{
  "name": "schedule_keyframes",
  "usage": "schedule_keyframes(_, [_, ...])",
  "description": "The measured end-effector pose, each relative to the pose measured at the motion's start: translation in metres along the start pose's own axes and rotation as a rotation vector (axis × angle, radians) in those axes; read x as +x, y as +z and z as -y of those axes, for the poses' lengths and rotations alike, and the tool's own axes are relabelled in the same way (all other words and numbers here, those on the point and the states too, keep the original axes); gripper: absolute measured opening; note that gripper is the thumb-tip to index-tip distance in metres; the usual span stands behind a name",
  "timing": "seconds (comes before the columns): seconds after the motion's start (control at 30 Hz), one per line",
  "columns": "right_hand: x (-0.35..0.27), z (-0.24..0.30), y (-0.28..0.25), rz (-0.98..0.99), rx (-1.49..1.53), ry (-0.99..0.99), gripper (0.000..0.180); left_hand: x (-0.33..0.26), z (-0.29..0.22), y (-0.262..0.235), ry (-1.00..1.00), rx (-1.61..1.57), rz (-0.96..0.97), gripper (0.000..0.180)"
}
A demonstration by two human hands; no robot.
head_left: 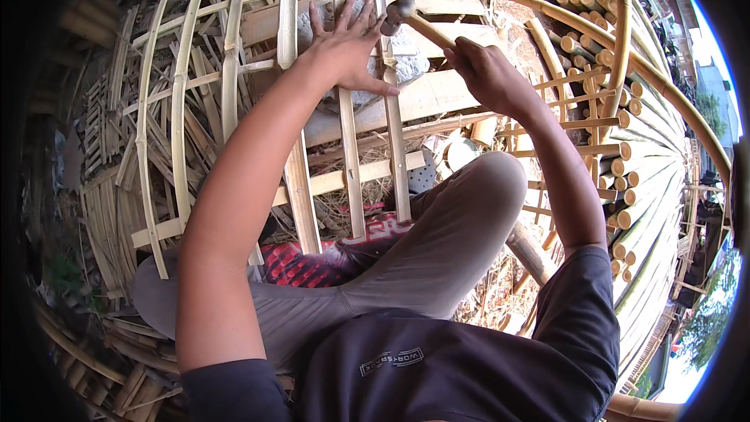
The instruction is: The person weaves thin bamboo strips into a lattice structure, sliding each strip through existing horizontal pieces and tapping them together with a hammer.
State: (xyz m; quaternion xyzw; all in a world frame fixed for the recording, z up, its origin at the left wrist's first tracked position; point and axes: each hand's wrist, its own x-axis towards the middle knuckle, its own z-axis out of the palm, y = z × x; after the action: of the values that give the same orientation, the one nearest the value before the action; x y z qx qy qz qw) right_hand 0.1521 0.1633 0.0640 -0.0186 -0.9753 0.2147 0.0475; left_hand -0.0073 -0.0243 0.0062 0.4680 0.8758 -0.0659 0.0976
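Observation:
My right hand (486,76) is wrapped round the wooden handle of a hammer (401,9). The hammer's metal head is over a bamboo slat (393,109), close to the fingers of my left hand (344,45). That left hand lies spread across two slats, its thumb reaching onto the right-hand one. Crosswise strips join these slats into a bamboo lattice (180,86), which stretches left and down over my lap. A grey stone (408,67) lies beneath the slats by my left hand. Whether a nail is under the hammer head, I cannot tell.
Stacked bamboo poles (625,174) fill the right side, cut ends toward me. A small bamboo grid (587,121) leans there. Loose split strips (105,211) are piled at the left. My bent knee (500,176) rises right of the lattice, near a thick bamboo piece (530,254).

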Motion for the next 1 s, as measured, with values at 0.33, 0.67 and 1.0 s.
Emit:
schedule_keyframes(0.33, [-0.005, 0.003, 0.002, 0.015, -0.015, -0.016, 0.028, 0.000, 0.005, 0.009, 0.099, 0.075, -0.190, 0.145])
schedule_keyframes(0.67, [-0.006, 0.004, -0.001, 0.067, -0.009, 0.098, 0.032, 0.003, 0.011, -0.001, 0.153, -0.034, -0.112, 0.147])
schedule_keyframes(1.0, [-0.009, 0.004, -0.001, -0.019, -0.030, 0.033, 0.031, 0.006, 0.012, 0.003, 0.130, -0.096, -0.099, 0.149])
